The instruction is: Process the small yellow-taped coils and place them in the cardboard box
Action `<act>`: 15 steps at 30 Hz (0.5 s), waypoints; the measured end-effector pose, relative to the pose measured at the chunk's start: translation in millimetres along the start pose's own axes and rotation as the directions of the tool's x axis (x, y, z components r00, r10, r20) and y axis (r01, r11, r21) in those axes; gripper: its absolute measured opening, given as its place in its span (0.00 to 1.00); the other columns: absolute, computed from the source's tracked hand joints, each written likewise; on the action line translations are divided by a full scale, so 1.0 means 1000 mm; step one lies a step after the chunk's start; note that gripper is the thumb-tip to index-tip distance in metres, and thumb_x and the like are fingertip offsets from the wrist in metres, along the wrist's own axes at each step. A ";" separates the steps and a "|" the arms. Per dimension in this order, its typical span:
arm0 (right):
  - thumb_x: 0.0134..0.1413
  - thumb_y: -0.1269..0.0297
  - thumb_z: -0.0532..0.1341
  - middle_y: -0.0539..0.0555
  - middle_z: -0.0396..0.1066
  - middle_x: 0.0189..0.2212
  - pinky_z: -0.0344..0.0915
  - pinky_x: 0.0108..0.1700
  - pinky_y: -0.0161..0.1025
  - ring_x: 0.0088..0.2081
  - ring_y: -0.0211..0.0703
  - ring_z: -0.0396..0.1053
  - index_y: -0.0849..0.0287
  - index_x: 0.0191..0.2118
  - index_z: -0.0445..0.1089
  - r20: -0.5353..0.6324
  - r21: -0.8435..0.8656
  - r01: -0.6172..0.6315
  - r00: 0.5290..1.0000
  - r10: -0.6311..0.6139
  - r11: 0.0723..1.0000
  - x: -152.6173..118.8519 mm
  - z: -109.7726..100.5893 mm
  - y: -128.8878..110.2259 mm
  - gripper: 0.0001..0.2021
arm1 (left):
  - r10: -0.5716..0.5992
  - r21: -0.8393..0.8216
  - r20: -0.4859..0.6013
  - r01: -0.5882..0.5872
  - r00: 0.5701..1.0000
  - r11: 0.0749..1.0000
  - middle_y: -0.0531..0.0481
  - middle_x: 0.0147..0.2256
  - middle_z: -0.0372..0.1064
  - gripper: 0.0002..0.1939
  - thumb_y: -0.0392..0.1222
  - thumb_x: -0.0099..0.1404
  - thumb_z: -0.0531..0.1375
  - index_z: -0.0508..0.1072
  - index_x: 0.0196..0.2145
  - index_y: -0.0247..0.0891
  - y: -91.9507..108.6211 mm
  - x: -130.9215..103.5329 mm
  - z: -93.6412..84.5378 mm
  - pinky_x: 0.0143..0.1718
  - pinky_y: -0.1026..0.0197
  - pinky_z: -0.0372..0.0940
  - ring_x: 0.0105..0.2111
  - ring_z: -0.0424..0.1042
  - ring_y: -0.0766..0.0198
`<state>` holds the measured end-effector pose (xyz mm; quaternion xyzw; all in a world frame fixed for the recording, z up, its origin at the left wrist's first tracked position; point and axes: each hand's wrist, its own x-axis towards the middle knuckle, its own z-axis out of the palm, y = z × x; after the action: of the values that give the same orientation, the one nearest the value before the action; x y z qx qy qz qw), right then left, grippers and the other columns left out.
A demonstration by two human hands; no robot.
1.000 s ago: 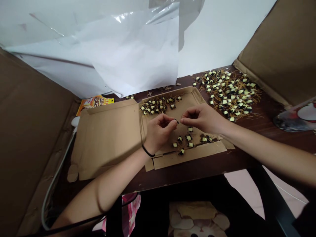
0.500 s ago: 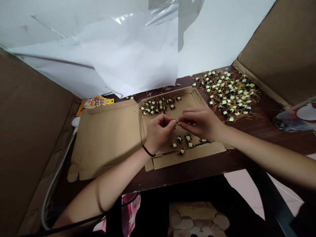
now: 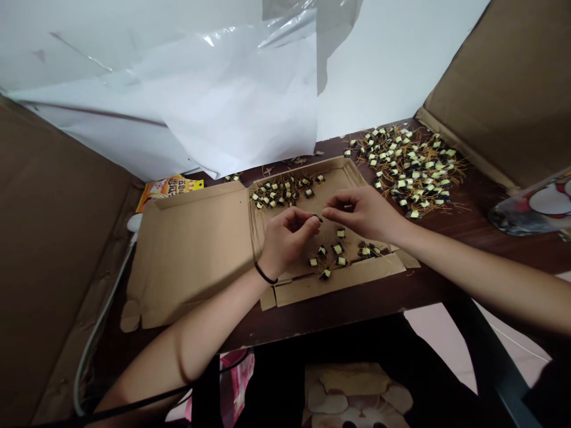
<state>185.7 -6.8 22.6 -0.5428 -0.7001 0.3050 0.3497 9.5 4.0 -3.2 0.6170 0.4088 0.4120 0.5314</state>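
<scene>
My left hand [image 3: 288, 238], with a black band at its wrist, is closed in a pinch on a small transformer [image 3: 318, 219]; only a dark edge of it shows past the fingertips. Just to its right my right hand [image 3: 361, 211] has thumb and forefinger pressed together, slightly apart from that part. Whether a thin wire lies between those fingers cannot be made out. Both hands are over an opened cardboard box [image 3: 341, 172]. Below them several loose transformers [image 3: 338, 248], black with yellow tape, lie in the box. A denser group of transformers [image 3: 279, 191] fills its back left corner.
A large heap of transformers [image 3: 414, 169] with copper-coloured leads lies on the dark table [image 3: 468, 238] at the back right. The box lid [image 3: 196, 249] lies flat to the left. A yellow snack packet [image 3: 169, 187], white cable [image 3: 100, 321] and clear cup [image 3: 530, 208] stand around the edges.
My right hand has moved up and away from the part in my left hand, uncovering a transformer beneath. My left hand keeps its pinch. The view has shifted slightly.
</scene>
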 end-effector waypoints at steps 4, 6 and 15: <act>0.49 0.55 0.61 0.49 0.66 0.19 0.52 0.26 0.34 0.24 0.34 0.58 0.61 0.24 0.72 0.071 0.047 -0.037 0.997 0.034 0.998 0.002 -0.001 0.001 0.14 | -0.007 -0.002 0.014 0.007 1.000 1.000 0.49 0.24 0.75 0.10 0.43 0.55 0.65 0.71 0.28 0.34 -0.001 0.000 0.000 0.29 0.66 0.67 0.25 0.73 0.68; 0.49 0.55 0.61 0.49 0.66 0.20 0.52 0.26 0.34 0.24 0.34 0.59 0.61 0.24 0.72 0.085 0.058 -0.043 0.996 0.038 0.997 0.002 -0.001 0.000 0.14 | -0.008 0.006 0.019 0.008 1.000 1.000 0.49 0.25 0.75 0.10 0.43 0.55 0.65 0.72 0.28 0.34 -0.001 -0.001 0.000 0.29 0.66 0.67 0.25 0.73 0.68; 0.49 0.59 0.60 0.48 0.64 0.18 0.50 0.24 0.33 0.23 0.32 0.57 0.62 0.23 0.70 0.082 0.013 -0.012 0.997 0.011 1.000 0.001 0.000 0.001 0.12 | 0.044 0.038 0.041 -0.045 0.998 0.998 0.48 0.25 0.75 0.09 0.44 0.56 0.64 0.72 0.28 0.35 -0.001 -0.001 0.000 0.28 0.65 0.66 0.25 0.73 0.67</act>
<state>186.0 -5.2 21.6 -0.5316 -0.7084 0.3339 0.3226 9.2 2.8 -4.2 0.6444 0.3922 0.4032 0.5180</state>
